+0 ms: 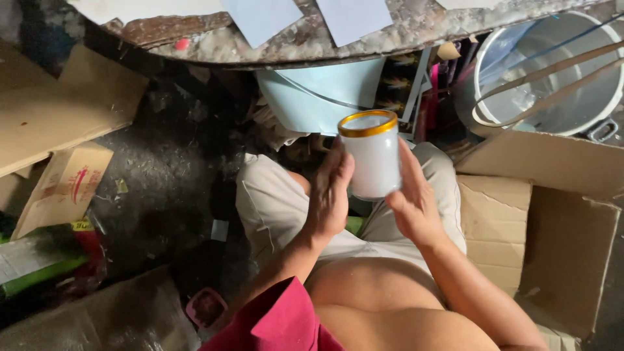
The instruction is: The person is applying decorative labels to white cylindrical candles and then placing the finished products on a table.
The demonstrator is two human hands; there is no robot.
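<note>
1 white cup (372, 156) with gold rim, upright above our lap: left hand (329, 195) pressed flat to its side, right hand (411, 203) wrapped behind (steadying it). Behind the cup, a pale blue bucket (325, 97); right of it, 1 cardboard box (552, 227).

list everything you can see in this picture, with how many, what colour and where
cup: one, white with a gold rim, centre, held upright between both hands
bucket: one, pale blue, under the tabletop edge, behind the cup
tabletop: one, worn and mottled, along the top
paper sheets: several, pale, on the tabletop
metal pot: one, silver, upper right, sticks lying across it
open carton: one, brown, right side
flat cardboard: several pieces, brown, left side
floor: dark, littered, left of centre
shorts: beige, on the person's lap
sleeve: red, bottom centre
left hand: against the cup's left side
right hand: against the cup's right side
</note>
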